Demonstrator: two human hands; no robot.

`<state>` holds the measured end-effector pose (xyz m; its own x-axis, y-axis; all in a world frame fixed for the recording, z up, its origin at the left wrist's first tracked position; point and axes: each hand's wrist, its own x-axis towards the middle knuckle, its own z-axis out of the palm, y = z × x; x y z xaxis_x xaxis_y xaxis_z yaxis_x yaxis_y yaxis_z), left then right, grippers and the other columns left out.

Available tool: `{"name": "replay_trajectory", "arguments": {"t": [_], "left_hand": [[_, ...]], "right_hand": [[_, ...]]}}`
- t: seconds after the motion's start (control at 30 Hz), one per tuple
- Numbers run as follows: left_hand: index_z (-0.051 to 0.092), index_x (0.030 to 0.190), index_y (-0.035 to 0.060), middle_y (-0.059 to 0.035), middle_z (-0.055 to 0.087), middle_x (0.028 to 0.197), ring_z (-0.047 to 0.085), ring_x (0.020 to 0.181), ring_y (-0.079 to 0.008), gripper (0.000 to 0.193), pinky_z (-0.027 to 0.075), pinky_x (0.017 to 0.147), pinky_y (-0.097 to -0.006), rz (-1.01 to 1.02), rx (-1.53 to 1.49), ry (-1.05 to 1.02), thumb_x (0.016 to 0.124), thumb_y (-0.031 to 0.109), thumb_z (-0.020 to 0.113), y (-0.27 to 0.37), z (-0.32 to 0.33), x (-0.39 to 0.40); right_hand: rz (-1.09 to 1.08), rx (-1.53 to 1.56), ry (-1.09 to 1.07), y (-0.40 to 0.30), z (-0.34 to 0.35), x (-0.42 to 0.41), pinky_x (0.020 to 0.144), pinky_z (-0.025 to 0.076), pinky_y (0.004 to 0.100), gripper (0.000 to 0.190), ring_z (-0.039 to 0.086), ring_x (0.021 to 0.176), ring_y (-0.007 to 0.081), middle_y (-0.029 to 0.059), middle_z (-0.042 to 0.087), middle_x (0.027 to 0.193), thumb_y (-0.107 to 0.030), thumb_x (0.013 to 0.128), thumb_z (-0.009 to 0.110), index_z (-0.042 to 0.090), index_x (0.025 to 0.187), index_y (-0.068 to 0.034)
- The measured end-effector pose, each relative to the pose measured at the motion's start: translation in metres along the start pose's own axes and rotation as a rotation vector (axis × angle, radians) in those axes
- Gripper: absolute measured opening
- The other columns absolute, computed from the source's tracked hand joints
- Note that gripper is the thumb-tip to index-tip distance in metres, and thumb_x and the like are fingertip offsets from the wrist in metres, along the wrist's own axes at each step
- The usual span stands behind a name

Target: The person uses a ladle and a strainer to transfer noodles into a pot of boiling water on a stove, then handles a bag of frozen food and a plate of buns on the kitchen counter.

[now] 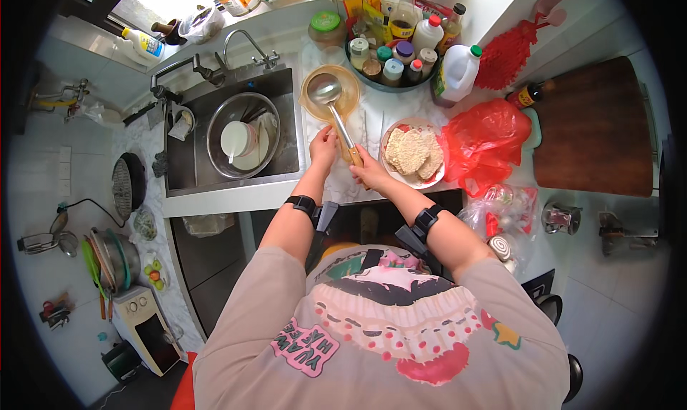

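Observation:
My right hand (pixel 369 169) grips the wooden handle of a metal ladle (pixel 325 89). The ladle's bowl rests in or just over a round amber plastic bowl (pixel 351 88) on the marble counter. My left hand (pixel 324 147) is beside the amber bowl's handle or a strip of similar colour, left of the ladle's shaft; whether its fingers hold it I cannot tell. To the right of my right hand, a plate (pixel 387 168) holds several crumb-coated flat pieces (pixel 412 152).
At left, the sink (pixel 182 171) holds a steel basin (pixel 214 163) with dishes. Behind the plate stands a round tray (pixel 386 87) of seasoning bottles, beside a white jug (pixel 456 74). A red plastic bag (pixel 485 136) and a wooden cutting board (pixel 596 131) lie to the right.

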<state>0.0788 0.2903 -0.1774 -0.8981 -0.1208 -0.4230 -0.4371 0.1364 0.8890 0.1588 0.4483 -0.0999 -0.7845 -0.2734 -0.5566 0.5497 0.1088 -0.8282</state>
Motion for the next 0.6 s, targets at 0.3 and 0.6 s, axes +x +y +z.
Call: {"name": "replay_trajectory", "arguments": {"t": [0.3, 0.6], "left_hand": [[0.052, 0.138, 0.0116, -0.0039, 0.066, 0.111, 0.06, 0.089, -0.0139, 0.042, 0.05, 0.079, -0.0292, -0.039, 0.055, -0.115, 0.098, 0.023, 0.052, 0.023, -0.023, -0.032], [0.056, 0.133, 0.0099, -0.0057, 0.068, 0.107, 0.062, 0.082, -0.0135, 0.039, 0.051, 0.072, -0.0276, -0.029, -0.001, -0.144, 0.096, 0.022, 0.053, 0.024, -0.052, -0.064]], "right_hand": [[-0.098, -0.019, 0.175, 0.043, 0.006, 0.038, 0.067, 0.056, 0.0315, 0.081, 0.062, 0.083, 0.0179, 0.0145, 0.054, 0.117, -0.007, 0.085, 0.068, 0.022, 0.151, -0.005], [-0.193, -0.122, 0.417, 0.042, 0.011, 0.001, 0.09, 0.049, 0.0378, 0.088, 0.061, 0.109, 0.0315, 0.0243, 0.055, 0.129, -0.04, 0.08, 0.072, 0.032, 0.146, 0.003]]}}
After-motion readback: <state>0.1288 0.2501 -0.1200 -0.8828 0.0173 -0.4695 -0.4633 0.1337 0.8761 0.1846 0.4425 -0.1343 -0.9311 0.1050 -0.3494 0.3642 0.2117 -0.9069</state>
